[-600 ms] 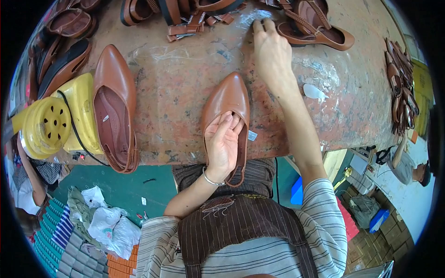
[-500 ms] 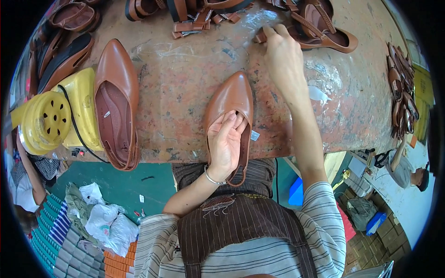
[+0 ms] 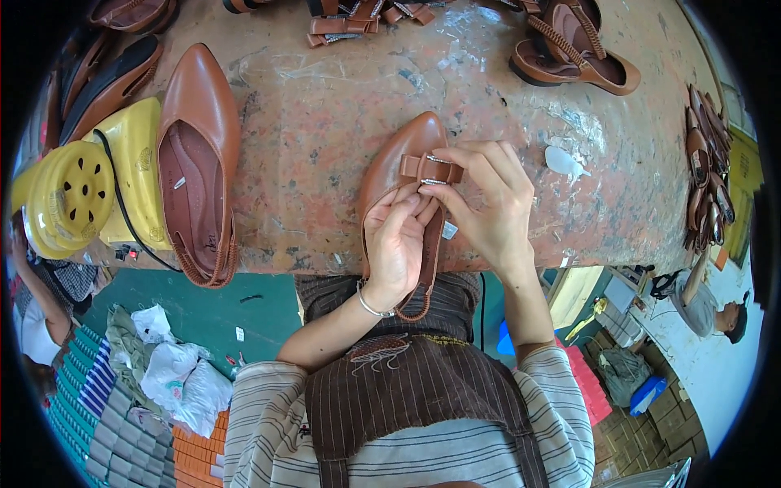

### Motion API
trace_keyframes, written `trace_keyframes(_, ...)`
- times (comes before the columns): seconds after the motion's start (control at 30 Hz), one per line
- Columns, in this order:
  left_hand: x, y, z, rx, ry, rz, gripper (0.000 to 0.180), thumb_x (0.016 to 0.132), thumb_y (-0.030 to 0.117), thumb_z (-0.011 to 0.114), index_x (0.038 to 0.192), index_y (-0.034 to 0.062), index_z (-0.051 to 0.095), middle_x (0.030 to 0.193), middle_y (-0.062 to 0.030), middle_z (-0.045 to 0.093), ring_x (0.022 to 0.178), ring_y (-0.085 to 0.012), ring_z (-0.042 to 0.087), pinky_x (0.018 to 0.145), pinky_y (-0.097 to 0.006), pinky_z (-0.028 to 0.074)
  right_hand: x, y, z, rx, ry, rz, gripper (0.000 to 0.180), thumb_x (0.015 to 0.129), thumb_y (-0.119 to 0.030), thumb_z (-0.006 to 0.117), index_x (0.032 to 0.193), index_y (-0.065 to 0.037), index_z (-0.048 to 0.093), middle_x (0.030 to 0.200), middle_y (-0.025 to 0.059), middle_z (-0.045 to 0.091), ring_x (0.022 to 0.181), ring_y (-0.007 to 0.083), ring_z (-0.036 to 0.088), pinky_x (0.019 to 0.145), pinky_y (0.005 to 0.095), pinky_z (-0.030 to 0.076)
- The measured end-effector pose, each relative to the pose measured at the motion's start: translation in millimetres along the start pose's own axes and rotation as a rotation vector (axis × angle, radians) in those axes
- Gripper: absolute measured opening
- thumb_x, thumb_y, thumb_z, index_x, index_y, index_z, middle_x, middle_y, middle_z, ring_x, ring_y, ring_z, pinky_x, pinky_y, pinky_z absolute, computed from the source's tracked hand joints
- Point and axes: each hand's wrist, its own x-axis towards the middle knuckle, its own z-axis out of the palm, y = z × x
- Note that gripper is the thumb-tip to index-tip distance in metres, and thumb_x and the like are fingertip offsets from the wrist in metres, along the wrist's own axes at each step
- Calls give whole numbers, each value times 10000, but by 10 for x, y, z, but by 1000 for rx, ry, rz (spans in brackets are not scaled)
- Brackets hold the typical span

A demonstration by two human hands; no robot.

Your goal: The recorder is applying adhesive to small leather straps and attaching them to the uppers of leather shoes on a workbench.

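A brown pointed slingback shoe [image 3: 401, 146] lies at the table's front edge, toe pointing away from me. My left hand [image 3: 394, 244] has its fingers tucked into the shoe's opening and grips it by the upper. Pinched between thumb and fingers of my right hand [image 3: 495, 199] is a brown bow [image 3: 413, 167] with two sparkling strips. It sits over the shoe's vamp, close to the edge of the opening; whether it touches the leather I cannot tell. A matching slingback shoe [image 3: 213, 106] rests to the left, against a yellow machine.
The yellow machine [image 3: 134, 163] with a black cord stands at the left. More bows [image 3: 346, 26] lie at the far edge. Brown shoes [image 3: 582, 61] sit at the far right, others at far left. A small translucent piece [image 3: 563, 161] lies on the worn table [image 3: 309, 163].
My right hand has come back from the far side of the table to the shoe, bringing a bow with it. My left hand stays in the shoe. The view has shifted slightly.
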Motion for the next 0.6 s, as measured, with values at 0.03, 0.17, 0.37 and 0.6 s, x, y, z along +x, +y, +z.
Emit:
trace_keyframes(0.03, 6, -12, -29, -18, -29, 0, 252, 904, 6, 484, 1131, -96, 524, 1127, -162, 602, 1081, -238, 583, 1037, -405, 422, 12, -4, 7, -21, -23, 10, 335, 640, -126, 789, 950, -77, 673, 880, 51, 618, 803, 233, 588, 626, 331, 506)
trace_keyframes(0.17, 15, -34, -116, -51, -62, -15, 284, 870, -20, 470, 1135, -110, 522, 1149, -181, 596, 1108, -252, 572, 1045, -407, 415, 14, 4, 39, -12, -58, 27, 326, 646, -127, 779, 949, -71, 670, 902, 48, 612, 821, 240, 591, 638, 338, 513)
trace_keyframes(0.37, -9, -21, -70, -32, -32, 1, 256, 862, -3, 454, 1074, -113, 546, 1118, -173, 604, 1101, -255, 573, 1046, -418, 410, 1, 10, 80, 9, -69, 40, 327, 638, -81, 761, 951, -58, 668, 934, 61, 596, 839, 247, 594, 645, 349, 520)
trace_keyframes(0.6, -13, -11, -52, -38, -8, -31, 250, 870, 17, 438, 1058, -106, 547, 1120, -163, 602, 1114, -256, 565, 1050, -418, 404, 9, -13, 73, 32, -94, 94, 321, 629, -62, 762, 938, -57, 675, 922, 69, 588, 841, 251, 592, 653, 352, 518)
